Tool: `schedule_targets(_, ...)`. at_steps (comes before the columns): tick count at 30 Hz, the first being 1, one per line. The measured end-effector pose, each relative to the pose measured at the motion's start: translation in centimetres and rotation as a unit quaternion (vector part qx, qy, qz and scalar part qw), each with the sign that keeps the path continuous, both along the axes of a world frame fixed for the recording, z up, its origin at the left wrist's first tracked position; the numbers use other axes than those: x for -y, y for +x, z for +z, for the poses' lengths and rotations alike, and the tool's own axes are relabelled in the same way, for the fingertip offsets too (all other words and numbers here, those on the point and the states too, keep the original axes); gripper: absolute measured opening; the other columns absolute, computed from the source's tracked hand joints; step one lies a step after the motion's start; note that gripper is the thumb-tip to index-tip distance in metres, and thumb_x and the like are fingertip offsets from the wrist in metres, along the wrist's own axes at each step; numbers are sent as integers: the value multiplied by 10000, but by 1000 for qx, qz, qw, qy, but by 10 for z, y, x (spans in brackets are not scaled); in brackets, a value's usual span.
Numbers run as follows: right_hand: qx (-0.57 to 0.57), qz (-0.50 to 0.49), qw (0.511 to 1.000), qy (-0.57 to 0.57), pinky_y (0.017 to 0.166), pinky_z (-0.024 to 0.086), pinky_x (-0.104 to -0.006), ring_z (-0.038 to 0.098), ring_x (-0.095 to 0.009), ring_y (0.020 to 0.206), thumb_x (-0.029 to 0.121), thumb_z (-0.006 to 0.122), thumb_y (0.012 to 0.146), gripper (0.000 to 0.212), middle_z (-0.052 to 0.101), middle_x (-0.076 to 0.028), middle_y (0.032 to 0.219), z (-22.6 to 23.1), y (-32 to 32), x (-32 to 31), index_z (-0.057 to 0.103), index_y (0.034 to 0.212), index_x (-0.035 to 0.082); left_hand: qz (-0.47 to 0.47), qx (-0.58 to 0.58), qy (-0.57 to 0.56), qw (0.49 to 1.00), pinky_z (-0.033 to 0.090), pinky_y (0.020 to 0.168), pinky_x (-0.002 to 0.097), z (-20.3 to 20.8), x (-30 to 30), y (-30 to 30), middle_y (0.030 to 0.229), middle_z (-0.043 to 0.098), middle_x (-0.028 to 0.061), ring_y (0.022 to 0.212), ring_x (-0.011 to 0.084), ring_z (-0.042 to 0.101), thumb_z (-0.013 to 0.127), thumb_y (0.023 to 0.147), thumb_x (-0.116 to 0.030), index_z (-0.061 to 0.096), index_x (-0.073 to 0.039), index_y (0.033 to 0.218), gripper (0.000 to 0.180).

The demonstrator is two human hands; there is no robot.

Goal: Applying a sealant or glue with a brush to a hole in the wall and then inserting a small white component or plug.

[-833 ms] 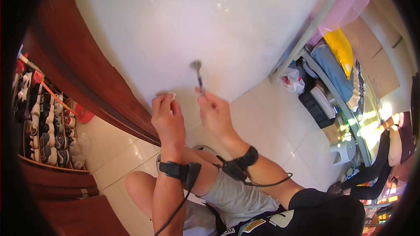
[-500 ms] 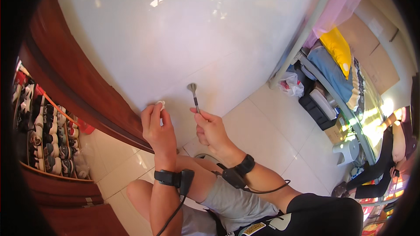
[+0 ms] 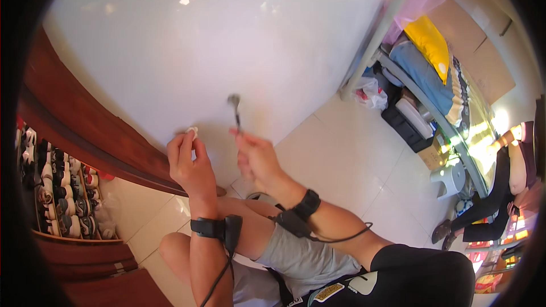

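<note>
My left hand (image 3: 189, 165) is raised before the white wall, next to the dark red wooden frame. Its fingertips pinch a small crumpled white wad (image 3: 192, 132), perhaps tissue. To its right, my right hand (image 3: 259, 158) grips the lower end of a slim brush-like tool (image 3: 236, 111). The tool stands nearly upright, its flared grey head pointing up in front of the wall (image 3: 187, 57). Motion blurs that hand and the tool, and I cannot tell whether the head touches the wall. Black bands with cables circle both my wrists.
The curved red frame (image 3: 108, 131) borders the wall on the left, above a rack of shoes (image 3: 62, 193). On the right are a bed (image 3: 449, 125) with a yellow cushion, a black crate (image 3: 406, 122) and a grey stool (image 3: 449, 179). Another person (image 3: 506, 193) is at the far right.
The view has shifted, so most things sit farther left and slightly higher. My right hand and the tool are more blurred now. Both hands keep their holds.
</note>
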State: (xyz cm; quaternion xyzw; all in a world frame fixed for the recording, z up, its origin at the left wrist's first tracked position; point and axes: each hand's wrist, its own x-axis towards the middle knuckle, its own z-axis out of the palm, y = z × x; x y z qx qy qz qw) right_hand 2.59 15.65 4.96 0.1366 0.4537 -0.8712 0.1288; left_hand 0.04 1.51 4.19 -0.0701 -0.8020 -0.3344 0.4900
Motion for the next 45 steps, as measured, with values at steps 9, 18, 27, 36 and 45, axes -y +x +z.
schedule_targets(9, 9, -80, 995, 59, 390, 204, -250, 296, -44, 446, 280, 528, 1059, 288, 379, 73, 612, -13, -2, -37, 622, 1278, 118, -58, 211, -39, 975, 542, 674, 339, -22, 15, 0, 918, 636, 117, 758, 254, 648, 698, 768, 82, 714, 41, 996, 233)
schedule_targets(18, 122, -7, 989, 85, 415, 183, -237, 278, -30, 472, 235, 544, 1032, 266, 353, 70, 638, -110, 136, -137, 611, 1199, 39, -155, 202, -3, 967, 562, 709, 269, 16, 21, 27, 991, 653, 52, 815, 145, 647, 732, 870, 39, 722, 39, 1020, 150)
schedule_targets(27, -13, -45, 942, 332, 550, 447, -336, 575, -146, 613, 265, 617, 923, 274, 624, -65, 684, -149, 196, -171, 708, 901, 9, -182, 244, -13, 952, 533, 766, 280, 20, 52, 63, 954, 686, 56, 868, 137, 626, 744, 855, 15, 707, 22, 1001, 150)
schedule_targets(36, -46, -108, 911, 396, 716, 506, -419, 676, -318, 774, 228, 597, 932, 371, 654, -209, 800, -86, 202, -180, 622, 1193, -35, -141, 292, -204, 924, 619, 693, 406, 24, 33, 123, 923, 719, 184, 789, 298, 682, 815, 827, -38, 757, 51, 978, 185)
schedule_targets(45, -18, -230, 843, 486, 604, 484, -462, 644, -381, 658, 270, 625, 948, 299, 613, -215, 686, -108, 184, -195, 616, 896, -24, -272, 415, -137, 858, 554, 736, 393, -69, 34, 52, 917, 695, 131, 811, 256, 644, 798, 806, -34, 739, 14, 970, 181)
